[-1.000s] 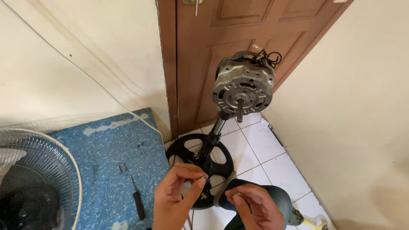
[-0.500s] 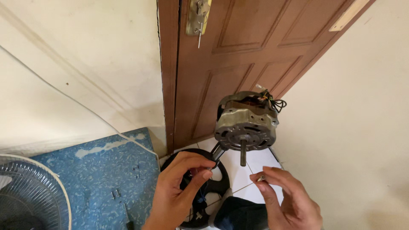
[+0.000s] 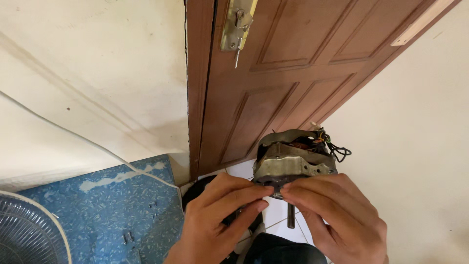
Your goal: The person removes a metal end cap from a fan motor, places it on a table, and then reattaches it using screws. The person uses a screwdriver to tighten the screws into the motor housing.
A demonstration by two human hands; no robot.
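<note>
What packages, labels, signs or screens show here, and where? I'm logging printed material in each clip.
None in view: no package, label, sign or screen.
The left hand and right hand meet with their fingertips at the bare grey metal fan motor, in front of a brown panelled door with a brass lock plate.

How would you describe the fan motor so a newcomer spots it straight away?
Start at the brown panelled door and drop to its foot. There, both hands' fingertips meet on the grey metal motor, the only part with a steel shaft below and dark wires at its right.
</note>
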